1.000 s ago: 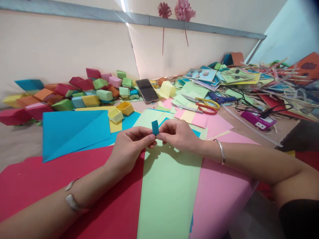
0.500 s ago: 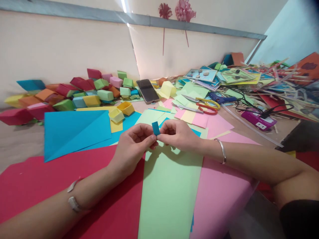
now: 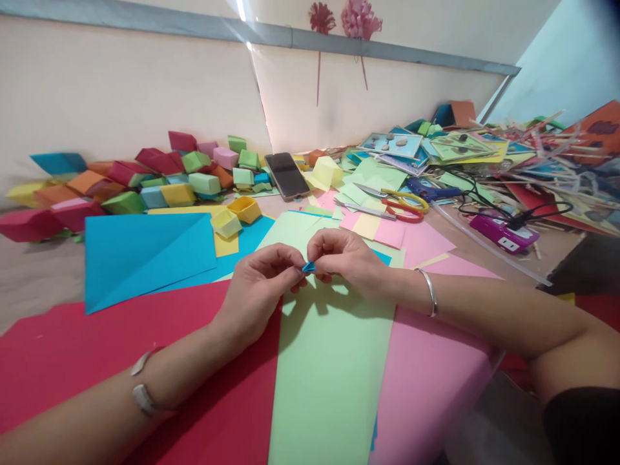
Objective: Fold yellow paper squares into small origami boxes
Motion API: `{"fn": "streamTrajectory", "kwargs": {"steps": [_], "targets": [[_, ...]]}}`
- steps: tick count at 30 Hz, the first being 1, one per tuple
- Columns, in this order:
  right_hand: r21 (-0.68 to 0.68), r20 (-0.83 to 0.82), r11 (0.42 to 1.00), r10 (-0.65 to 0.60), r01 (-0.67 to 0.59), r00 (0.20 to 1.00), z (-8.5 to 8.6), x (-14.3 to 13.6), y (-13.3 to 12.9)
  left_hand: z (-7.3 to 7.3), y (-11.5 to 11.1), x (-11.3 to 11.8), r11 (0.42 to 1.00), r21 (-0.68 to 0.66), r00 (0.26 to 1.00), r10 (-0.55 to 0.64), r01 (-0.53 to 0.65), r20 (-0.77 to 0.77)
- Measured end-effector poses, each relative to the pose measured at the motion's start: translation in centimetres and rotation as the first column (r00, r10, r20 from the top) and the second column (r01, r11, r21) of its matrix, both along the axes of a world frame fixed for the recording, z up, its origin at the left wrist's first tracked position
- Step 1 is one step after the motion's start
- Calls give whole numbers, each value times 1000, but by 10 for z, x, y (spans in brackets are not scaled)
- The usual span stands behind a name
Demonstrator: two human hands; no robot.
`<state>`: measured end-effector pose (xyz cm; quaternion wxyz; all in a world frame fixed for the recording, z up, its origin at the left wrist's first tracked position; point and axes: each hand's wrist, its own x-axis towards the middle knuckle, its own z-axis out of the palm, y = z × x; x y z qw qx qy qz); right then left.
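Note:
A small folded piece of blue paper (image 3: 309,267) is pinched between both hands, above the light green sheet (image 3: 334,361). My left hand (image 3: 264,278) grips its left side with thumb and index finger. On the other side my right hand (image 3: 346,258) pinches it too, fingers curled. Most of the paper is hidden by the fingertips. Under my left forearm lies a large red sheet (image 3: 203,368), and a pink sheet (image 3: 431,387) lies under my right forearm.
Blue sheets (image 3: 145,252) lie at the left, with folded paper boxes (image 3: 169,165) heaped behind. Scissors (image 3: 404,205), a phone (image 3: 287,176), a blue glue gun (image 3: 433,191) and a purple power socket (image 3: 504,231) lie further back. Craft pieces crowd the back right.
The blue strip stood upright between my fingers; now it is folded down into a small pointed shape. My right fingertips have closed over its top, and both hands stay close together.

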<state>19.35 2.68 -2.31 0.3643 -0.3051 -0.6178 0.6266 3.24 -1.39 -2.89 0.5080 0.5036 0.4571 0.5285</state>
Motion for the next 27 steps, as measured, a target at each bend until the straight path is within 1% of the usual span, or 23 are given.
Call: {"fn": "streamTrajectory", "kwargs": {"steps": [5,8,11,15,18,22,27], "targets": [[85,73,995,44,-50,996,4,4,3,1,-1,1,1000,-4,999,18,-18,-34],[79,91,995,49,-56,995,7,6,3,4,-3,3,998,32,995,55,-52,-87],[76,117,996,35,-44,993,7,6,3,8,-5,4,994,81,982,85,-72,-169],[81,112,996,13,-23,994,3,5,5,10,-5,5,993,78,970,103,-88,-220],[94,122,995,9,-21,993,1,5,6,11,-4,4,996,49,974,87,-78,-210],[121,152,993,-15,-4,988,0,4,7,9,-3,2,999,1,983,35,-35,-182],[136,138,991,-13,-6,990,1,5,5,6,-1,0,1000,15,985,5,-2,-173]]}}
